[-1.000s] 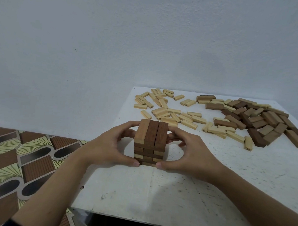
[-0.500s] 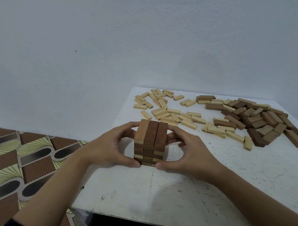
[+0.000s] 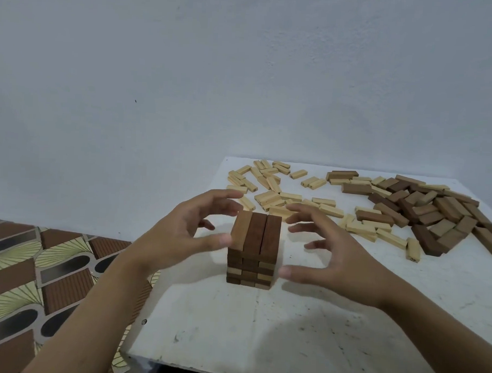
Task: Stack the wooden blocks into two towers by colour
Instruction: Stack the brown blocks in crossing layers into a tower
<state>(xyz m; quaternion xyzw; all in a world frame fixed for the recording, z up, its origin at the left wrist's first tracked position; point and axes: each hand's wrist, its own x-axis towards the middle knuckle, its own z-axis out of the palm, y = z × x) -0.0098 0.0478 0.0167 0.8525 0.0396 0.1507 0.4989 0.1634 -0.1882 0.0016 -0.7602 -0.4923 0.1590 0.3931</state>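
Note:
A short tower of brown blocks [image 3: 254,250] stands near the left edge of the white table [image 3: 332,317], several layers high with three blocks across the top. My left hand [image 3: 180,234] hovers at its left side, fingers spread, thumb tip just touching or nearly touching the top left block. My right hand [image 3: 332,255] is open to the right of the tower, a small gap from it. Loose pale blocks [image 3: 270,187] lie scattered at the back. A heap of brown blocks [image 3: 435,214] lies at the back right.
A plain white wall rises behind the table. To the left, below the table's edge, is a patterned brown and green floor [image 3: 38,276]. A few pale blocks [image 3: 378,231] lie mixed in beside the brown heap.
Both hands have let go of the tower's base and lifted outward, fingers now spread. The tower stands unmoved.

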